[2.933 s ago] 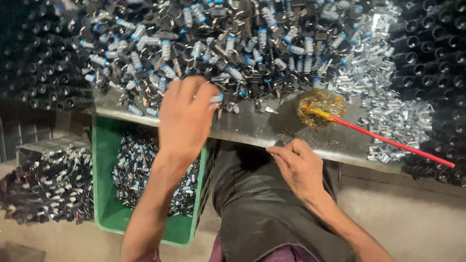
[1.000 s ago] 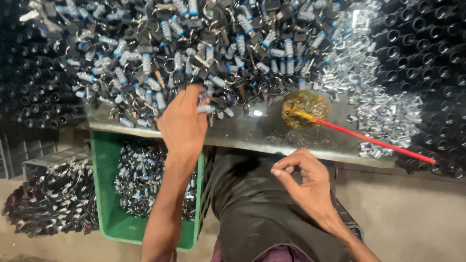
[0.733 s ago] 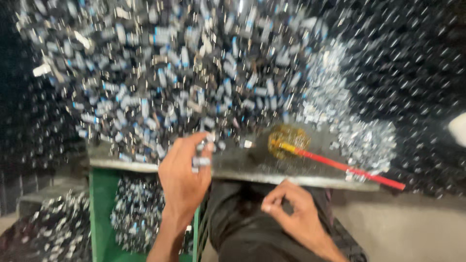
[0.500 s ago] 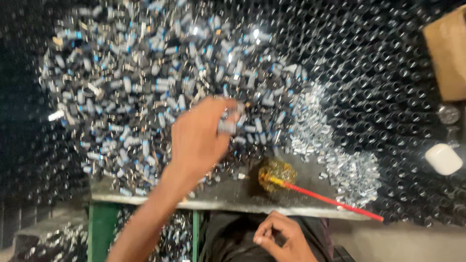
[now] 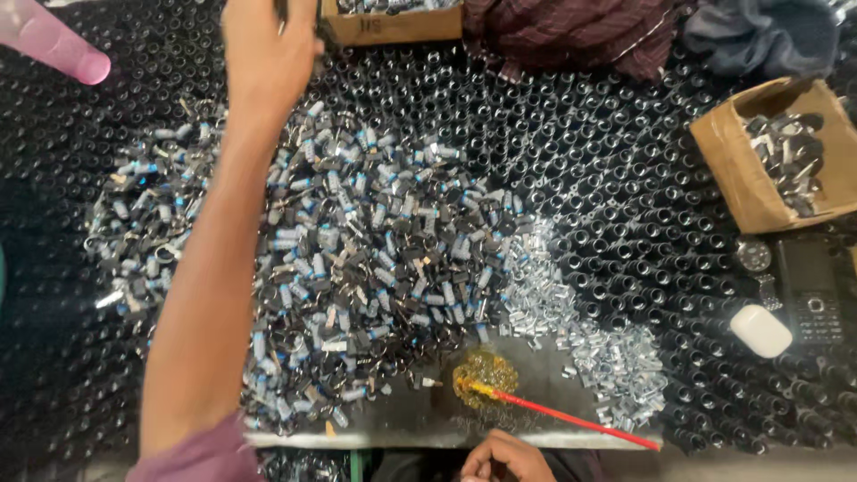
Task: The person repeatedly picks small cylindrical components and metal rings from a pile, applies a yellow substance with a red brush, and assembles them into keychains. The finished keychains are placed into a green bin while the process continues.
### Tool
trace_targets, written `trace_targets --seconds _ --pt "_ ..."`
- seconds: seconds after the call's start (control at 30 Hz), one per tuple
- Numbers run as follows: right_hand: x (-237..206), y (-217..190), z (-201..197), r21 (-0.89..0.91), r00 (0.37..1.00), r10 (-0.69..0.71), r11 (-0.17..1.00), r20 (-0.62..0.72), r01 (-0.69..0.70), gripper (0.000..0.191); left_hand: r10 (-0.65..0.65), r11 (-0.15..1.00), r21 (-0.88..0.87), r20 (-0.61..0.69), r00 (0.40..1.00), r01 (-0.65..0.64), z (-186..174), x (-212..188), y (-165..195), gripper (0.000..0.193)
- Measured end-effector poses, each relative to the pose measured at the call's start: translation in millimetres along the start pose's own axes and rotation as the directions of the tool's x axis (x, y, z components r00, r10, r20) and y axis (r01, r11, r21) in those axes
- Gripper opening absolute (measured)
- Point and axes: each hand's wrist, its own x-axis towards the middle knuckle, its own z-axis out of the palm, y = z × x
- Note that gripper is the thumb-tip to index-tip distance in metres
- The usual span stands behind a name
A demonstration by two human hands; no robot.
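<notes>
My left arm stretches far across the table, and my left hand (image 5: 268, 49) is at the top edge beside a low cardboard box (image 5: 393, 25). Its fingers curl out of view, so I cannot tell what they hold. Below the arm lies a wide heap of small metal parts with blue and black ends (image 5: 357, 268). My right hand (image 5: 504, 457) rests at the bottom edge with fingers curled shut, just under a metal plate (image 5: 420, 415). On the plate sit a yellow greasy blob (image 5: 482, 379) and a thin red stick (image 5: 571, 417).
A pile of shiny silver sleeves (image 5: 589, 344) lies right of the heap. Upright black tubes (image 5: 625, 152) cover the table. At right are a cardboard box of dark parts (image 5: 777, 152), a black phone (image 5: 812, 290) and a white case (image 5: 761, 330). There is maroon cloth (image 5: 580, 31) at top and a pink object (image 5: 54, 45) at top left.
My left hand has left the front edge of the heap with a small part and reached forward to the far box. The view tilted up over the table; my right hand stayed low.
</notes>
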Motion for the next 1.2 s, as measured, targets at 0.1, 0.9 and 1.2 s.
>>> trace_targets --seconds 0.1,0.9,1.2 --pt "-7 -2 6 0.053 0.995 0.083 0.995 -0.054 -0.080 0.009 -0.152 0.965 -0.194 0.131 0.980 0.176 -42 -103 35 0.037" --pt "-45 -44 39 -0.020 0.935 -0.156 0.987 -0.320 0.158 0.017 -0.637 -0.307 -0.737 0.629 0.445 0.602 21 -503 112 0.022" --pt "-46 -51 36 -0.016 0.945 -0.121 0.992 -0.304 0.121 0.017 -0.639 -0.301 -0.713 0.644 0.421 0.633 20 -502 109 0.025"
